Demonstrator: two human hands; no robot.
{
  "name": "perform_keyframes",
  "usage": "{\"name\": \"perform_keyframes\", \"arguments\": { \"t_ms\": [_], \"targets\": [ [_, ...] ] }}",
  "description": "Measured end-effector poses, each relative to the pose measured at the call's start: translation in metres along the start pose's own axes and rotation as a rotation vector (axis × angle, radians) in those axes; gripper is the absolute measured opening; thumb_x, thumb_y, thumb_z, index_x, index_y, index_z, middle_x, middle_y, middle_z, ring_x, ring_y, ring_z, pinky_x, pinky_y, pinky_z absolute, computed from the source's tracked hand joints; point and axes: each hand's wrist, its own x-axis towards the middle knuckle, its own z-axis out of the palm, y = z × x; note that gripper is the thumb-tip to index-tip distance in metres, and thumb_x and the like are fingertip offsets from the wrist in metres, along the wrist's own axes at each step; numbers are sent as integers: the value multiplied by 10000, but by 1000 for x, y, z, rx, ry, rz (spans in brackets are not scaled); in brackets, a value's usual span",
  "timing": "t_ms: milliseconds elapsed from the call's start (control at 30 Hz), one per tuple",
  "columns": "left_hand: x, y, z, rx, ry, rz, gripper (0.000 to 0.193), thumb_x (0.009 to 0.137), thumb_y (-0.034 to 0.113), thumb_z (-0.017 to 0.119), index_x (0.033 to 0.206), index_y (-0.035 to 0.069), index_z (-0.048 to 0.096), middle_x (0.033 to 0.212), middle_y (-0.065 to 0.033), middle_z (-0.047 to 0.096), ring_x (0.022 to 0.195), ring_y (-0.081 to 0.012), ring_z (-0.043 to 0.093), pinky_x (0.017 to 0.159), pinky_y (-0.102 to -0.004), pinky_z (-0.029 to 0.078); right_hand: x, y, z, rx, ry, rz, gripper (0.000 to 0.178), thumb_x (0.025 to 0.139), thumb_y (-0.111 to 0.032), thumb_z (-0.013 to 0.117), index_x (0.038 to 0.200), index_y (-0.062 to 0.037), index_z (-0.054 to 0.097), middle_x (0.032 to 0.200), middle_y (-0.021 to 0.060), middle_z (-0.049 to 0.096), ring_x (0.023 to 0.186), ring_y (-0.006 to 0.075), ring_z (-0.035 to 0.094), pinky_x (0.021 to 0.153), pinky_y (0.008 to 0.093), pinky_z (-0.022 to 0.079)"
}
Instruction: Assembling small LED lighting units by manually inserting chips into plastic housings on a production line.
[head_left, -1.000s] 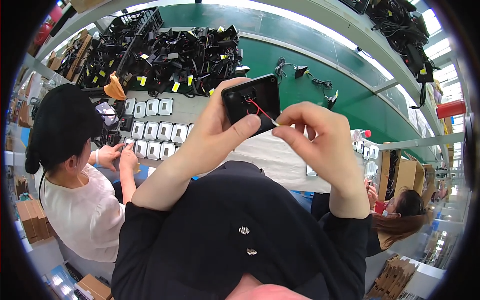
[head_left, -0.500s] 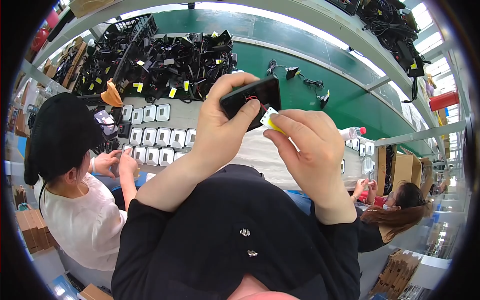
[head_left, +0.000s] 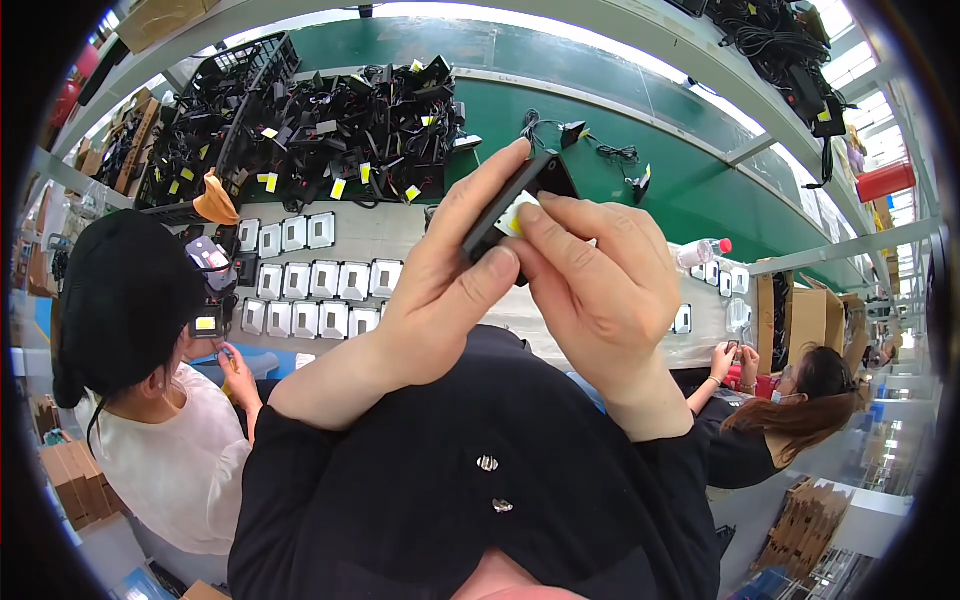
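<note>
My left hand [head_left: 432, 300] is closed around the edge of a black rectangular lamp housing [head_left: 488, 222], fingers behind it and thumb at its near edge. The housing is tilted above the table in front of my chest. Pinched in my right hand [head_left: 605, 280] is a small white LED plate with a yellow patch [head_left: 514, 217]. Its fingertips hold the plate against the open side of the housing. My right fingers hide part of the plate and of the housing's inside. The red wires cannot be made out now.
Rows of white-framed reflectors [head_left: 325, 280] lie left of my hands. Behind them, black crates [head_left: 235, 125] overflow with lamps and cables. A red-capped bottle [head_left: 700, 252] lies at the right. Co-workers sit on both sides; the left one [head_left: 130, 310] handles a lamp. A shelf beam [head_left: 590, 50] crosses overhead.
The LED plate has moved from beside the housing to against its open side. My left hand has turned the housing more edge-on, and its thumb has shifted down to the near edge.
</note>
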Motion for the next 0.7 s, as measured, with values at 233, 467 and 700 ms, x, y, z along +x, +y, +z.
{"name": "perform_keyframes", "arguments": {
  "t_ms": [233, 467, 700],
  "targets": [
    [-6, -2, 1, 78, 19, 35, 575, 927, 172, 456, 1400, -33, 201, 1417, -138, 255, 1269, -199, 289, 1032, -302, 233, -1, -9, 2, -26, -16, 63, 294, 581, -25, 740, 861, -18, 653, 798, 58, 587, 661, 191, 557, 562, 284, 456],
    [-5, 0, 3, -102, -3, -47, 632, 925, 167, 450, 1427, 4, 102, 1316, -95, 368, 1082, -129, 415, 910, -241, 336, -4, 5, 10, 11, -3, 21, 288, 577, -34, 715, 858, -28, 648, 792, 47, 575, 656, 188, 538, 555, 278, 445],
    [1, 4, 0, 69, -10, -42, 537, 916, 91, 445, 1393, 1, 214, 1280, -95, 405, 1073, -130, 436, 901, -242, 352, -7, 10, 8, -43, -9, 26, 321, 531, -53, 723, 845, -61, 655, 865, 56, 564, 736, 214, 532, 615, 307, 430]
  ]
}}
